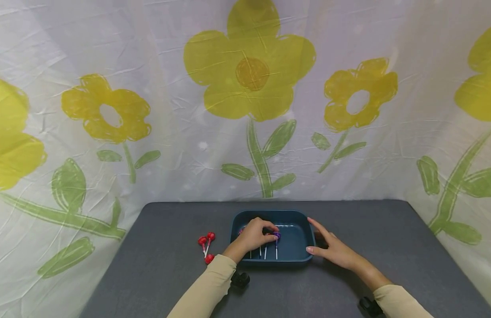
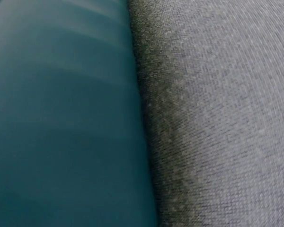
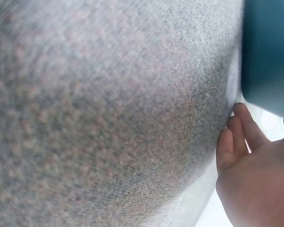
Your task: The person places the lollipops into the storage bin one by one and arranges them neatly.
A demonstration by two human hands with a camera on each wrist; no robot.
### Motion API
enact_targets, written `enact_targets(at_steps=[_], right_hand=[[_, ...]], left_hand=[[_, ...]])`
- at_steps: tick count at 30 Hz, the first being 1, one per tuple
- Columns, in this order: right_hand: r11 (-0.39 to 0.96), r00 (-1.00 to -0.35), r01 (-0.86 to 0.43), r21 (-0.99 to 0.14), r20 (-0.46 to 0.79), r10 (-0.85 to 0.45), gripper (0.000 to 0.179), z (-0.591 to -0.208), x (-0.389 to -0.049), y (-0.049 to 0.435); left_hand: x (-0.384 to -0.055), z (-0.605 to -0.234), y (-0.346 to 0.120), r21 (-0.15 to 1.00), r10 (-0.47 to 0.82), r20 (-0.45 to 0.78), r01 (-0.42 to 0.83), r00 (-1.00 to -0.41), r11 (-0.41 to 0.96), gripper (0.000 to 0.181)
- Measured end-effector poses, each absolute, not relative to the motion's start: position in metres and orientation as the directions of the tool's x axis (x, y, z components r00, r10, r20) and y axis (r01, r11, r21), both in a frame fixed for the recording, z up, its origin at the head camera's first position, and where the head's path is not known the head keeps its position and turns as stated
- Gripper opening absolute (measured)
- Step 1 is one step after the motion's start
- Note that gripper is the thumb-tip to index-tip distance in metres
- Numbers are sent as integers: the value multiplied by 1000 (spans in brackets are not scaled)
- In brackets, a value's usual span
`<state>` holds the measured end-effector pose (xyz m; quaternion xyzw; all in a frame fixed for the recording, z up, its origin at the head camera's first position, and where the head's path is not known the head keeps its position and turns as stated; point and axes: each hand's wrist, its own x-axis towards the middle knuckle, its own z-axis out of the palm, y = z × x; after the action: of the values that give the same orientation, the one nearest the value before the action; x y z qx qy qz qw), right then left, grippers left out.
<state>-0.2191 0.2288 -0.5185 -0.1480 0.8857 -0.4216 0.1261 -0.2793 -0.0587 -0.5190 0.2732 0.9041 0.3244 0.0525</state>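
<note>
Purple lollipop [image 1: 277, 235] is sitting inside the blue tray [image 1: 297, 263], stick pointing at the near wall; can't tell if it's touching the tray floor. Left hand [image 1: 255, 236] is pinching it at the head, likely leaving the stick free to line up with the other white sticks [image 1: 265, 252]. Right hand [image 1: 332, 245] is touching the tray's right side, fingers fairly straight, presumably steadying it. Red lollipops [image 1: 202, 240] are lying left of the tray, probably for easy reach. No readable brands, labels or writing.

Tray [image 1: 295, 245] on table [image 1: 166, 265], lollipops [image 1: 276, 250] inside — three lollipops [image 1: 202, 240] outside, left, backdrop [image 1: 190, 172] behind
</note>
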Motion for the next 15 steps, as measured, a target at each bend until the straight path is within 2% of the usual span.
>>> enact_targets(at_steps=[15], right_hand=[[607, -926, -144, -782, -110, -362, 85, -517, -219, 229]], left_hand=[[-277, -520, -59, 571, 519, 84, 468, -851, 674, 19]])
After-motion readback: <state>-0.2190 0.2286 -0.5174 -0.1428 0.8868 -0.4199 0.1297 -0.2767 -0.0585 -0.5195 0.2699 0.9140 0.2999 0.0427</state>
